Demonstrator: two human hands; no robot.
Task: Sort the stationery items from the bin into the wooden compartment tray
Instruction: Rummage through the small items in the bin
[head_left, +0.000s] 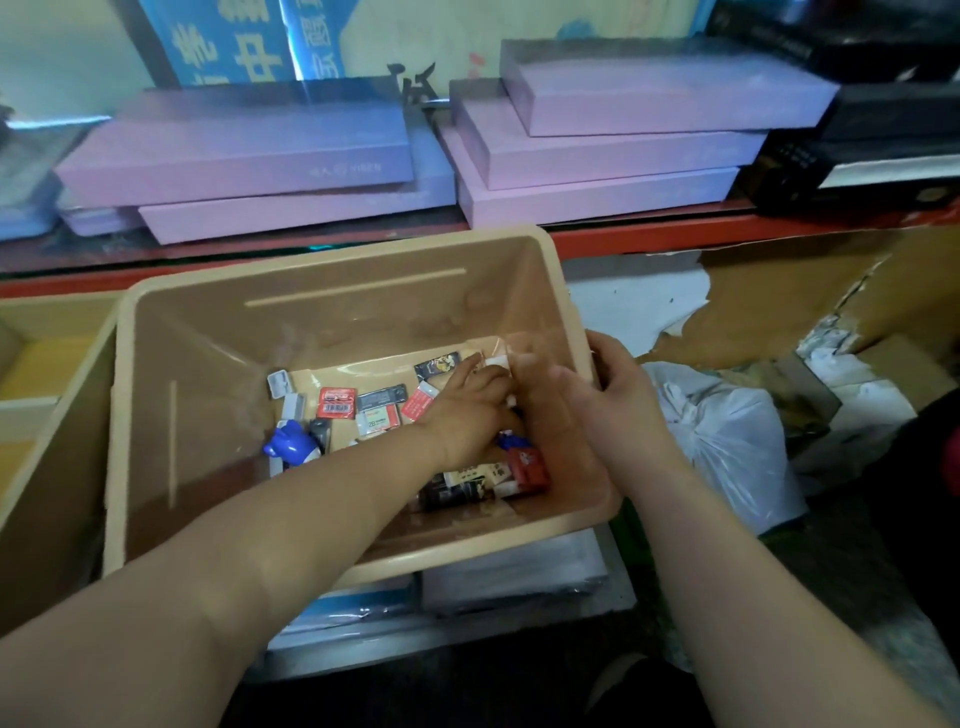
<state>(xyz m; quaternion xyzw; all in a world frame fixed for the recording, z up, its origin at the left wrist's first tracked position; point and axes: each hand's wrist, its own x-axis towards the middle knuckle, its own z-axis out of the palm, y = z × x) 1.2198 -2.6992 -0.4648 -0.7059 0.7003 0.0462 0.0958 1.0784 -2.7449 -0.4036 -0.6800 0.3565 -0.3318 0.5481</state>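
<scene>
Left hand: left hand (467, 410) is being reached down into the bin (311, 266), onto the stationery toward 2 o'clock of its floor; whether its blurred fingers are being closed on a small white piece (496, 361) cannot be told.
Right hand: right hand (608, 395) is being held over the bin's rim at 3 o'clock, its fingers being stretched out nearly straight and loose toward the left fingertips.
Hands together: both are being kept just beside each other, at the white piece.
Bin contents: a red eraser packet (337, 402) and a 2B eraser (376, 418) are being left mid-floor, a blue-and-white figure (293, 447) at 8 o'clock, a dark box (457, 488) and a red pack (527, 467) at 5 o'clock under the left wrist.
Wooden tray: wooden compartment tray (57, 467) is being cut off by the frame at 9 o'clock, touching the bin.
Surroundings: purple flat boxes (234, 150) are being stacked at 12 o'clock; a white plastic bag (727, 441) is being kept at 3 o'clock.
</scene>
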